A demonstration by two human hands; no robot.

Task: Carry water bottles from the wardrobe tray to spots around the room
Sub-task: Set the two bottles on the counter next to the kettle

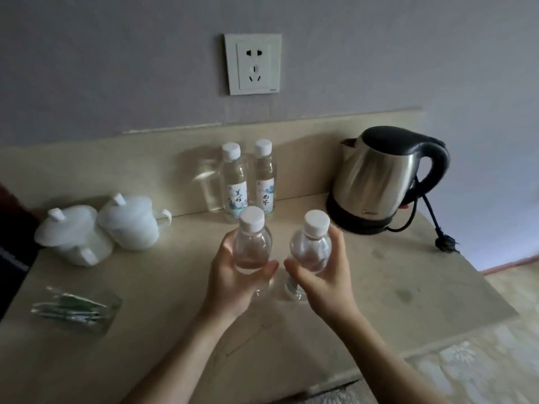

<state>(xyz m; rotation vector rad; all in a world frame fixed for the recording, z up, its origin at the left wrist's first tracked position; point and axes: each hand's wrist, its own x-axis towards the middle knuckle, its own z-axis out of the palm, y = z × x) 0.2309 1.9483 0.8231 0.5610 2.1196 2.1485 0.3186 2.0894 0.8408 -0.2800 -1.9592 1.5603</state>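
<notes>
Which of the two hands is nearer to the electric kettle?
Right. The right hand, gripping a bottle, is just below-left of the kettle. The left hand, with its own bottle, lies farther left.

A hotel guest room is showing here: a beige table [379, 281] is carrying an electric kettle [385, 182], two lidded white cups [102, 228], labelled water bottles [248, 182] and sachets [73, 310], beneath a wall socket [253, 64].

Two clear white-capped bottles [252, 246] [311, 248] held upright; two more [234, 182] [264, 179] stand beside the wall.
</notes>
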